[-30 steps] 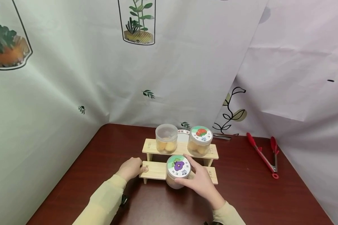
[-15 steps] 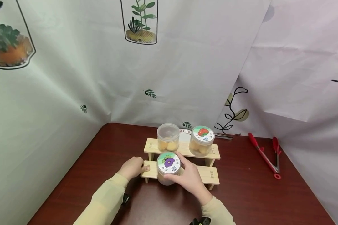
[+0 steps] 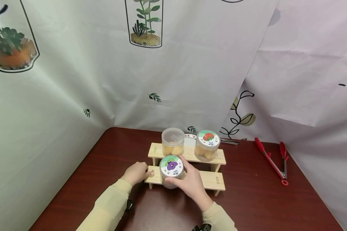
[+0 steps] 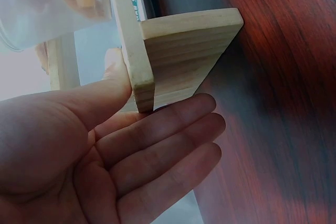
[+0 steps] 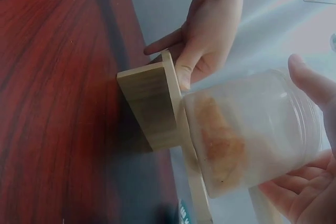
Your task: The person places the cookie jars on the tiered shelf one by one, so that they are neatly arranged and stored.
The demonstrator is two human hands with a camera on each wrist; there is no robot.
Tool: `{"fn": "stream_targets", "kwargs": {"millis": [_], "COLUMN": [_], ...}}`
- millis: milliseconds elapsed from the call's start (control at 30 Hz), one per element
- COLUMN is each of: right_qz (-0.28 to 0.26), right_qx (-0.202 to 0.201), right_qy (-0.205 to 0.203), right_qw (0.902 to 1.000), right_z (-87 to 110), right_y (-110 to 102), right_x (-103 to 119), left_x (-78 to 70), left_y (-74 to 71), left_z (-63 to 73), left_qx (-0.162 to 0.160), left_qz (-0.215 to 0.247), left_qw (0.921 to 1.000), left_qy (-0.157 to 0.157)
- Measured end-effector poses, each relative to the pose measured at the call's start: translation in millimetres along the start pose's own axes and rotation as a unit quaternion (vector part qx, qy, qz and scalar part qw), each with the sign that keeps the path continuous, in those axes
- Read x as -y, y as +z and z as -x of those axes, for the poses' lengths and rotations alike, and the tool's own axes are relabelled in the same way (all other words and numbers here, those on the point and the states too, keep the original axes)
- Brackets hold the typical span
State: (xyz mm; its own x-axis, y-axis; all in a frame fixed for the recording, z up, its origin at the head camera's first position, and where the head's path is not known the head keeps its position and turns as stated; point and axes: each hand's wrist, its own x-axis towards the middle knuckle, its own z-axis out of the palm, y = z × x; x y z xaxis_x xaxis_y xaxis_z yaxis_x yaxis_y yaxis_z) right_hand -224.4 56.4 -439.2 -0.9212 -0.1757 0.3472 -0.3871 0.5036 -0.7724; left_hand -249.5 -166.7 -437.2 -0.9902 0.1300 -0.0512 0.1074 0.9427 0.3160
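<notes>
My right hand (image 3: 192,181) grips a clear lidded jar (image 3: 172,166) around its upper side, thumb in front. A purple vegetable with green leaves is printed on its lid. The jar stands on the lower step of a two-step wooden rack (image 3: 212,180), left of the middle. Light brown pieces (image 5: 223,148) lie inside its base in the right wrist view. My left hand (image 3: 134,173) pinches the left end of that lower step, the thumb (image 4: 113,72) on top. In the left wrist view, its other fingers stretch out beneath and beside the board.
On the upper step stand a lidless jar (image 3: 173,141) with yellow pieces and a jar with a tomato-print lid (image 3: 207,146). A white plate (image 3: 190,141) and a metal utensil (image 3: 229,141) show behind. Red-handled tongs (image 3: 273,163) lie at the right.
My right hand has carried the purple-print jar leftward along the lower step, with only a slight shift in the last half second. The left hand stays on the rack's end.
</notes>
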Motion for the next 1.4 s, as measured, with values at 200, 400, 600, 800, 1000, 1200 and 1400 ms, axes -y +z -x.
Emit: {"fn": "stream_targets", "kwargs": {"millis": [200, 400, 600, 800, 1000, 1200, 1400], "right_qz": [0.008, 0.021, 0.014, 0.032, 0.021, -0.029, -0.046], "right_qx": [-0.009, -0.018, -0.012, -0.005, -0.011, -0.012, -0.016], "right_qy": [0.003, -0.017, -0.011, -0.008, -0.014, -0.016, -0.024], "right_qw": [0.9999, 0.9995, 0.9998, 0.9994, 0.9996, 0.9994, 0.9985], "right_z": [1.1, 1.6, 2.6, 2.3, 1.8, 4.5, 4.9], "right_y": [3, 5, 4, 0, -4, -8, -10], "right_x": [-1, -2, -4, -4, -3, -1, -4], "left_x": [-0.2, -0.4, -0.1, 0.4, 0.0, -0.3, 0.8], "left_y": [1.3, 0.6, 1.2, 1.6, 0.7, 0.7, 3.3], "left_z": [-0.9, -1.0, -0.6, -2.0, -3.3, -1.0, -0.1], "left_qx": [0.004, 0.002, 0.006, 0.0, 0.001, -0.005, -0.005], "left_qz": [0.006, 0.006, 0.005, 0.008, 0.002, 0.011, 0.028], "left_qw": [1.0, 1.0, 1.0, 1.0, 1.0, 0.9999, 0.9996], "left_qy": [-0.003, -0.004, -0.002, -0.003, 0.001, 0.004, -0.007]}}
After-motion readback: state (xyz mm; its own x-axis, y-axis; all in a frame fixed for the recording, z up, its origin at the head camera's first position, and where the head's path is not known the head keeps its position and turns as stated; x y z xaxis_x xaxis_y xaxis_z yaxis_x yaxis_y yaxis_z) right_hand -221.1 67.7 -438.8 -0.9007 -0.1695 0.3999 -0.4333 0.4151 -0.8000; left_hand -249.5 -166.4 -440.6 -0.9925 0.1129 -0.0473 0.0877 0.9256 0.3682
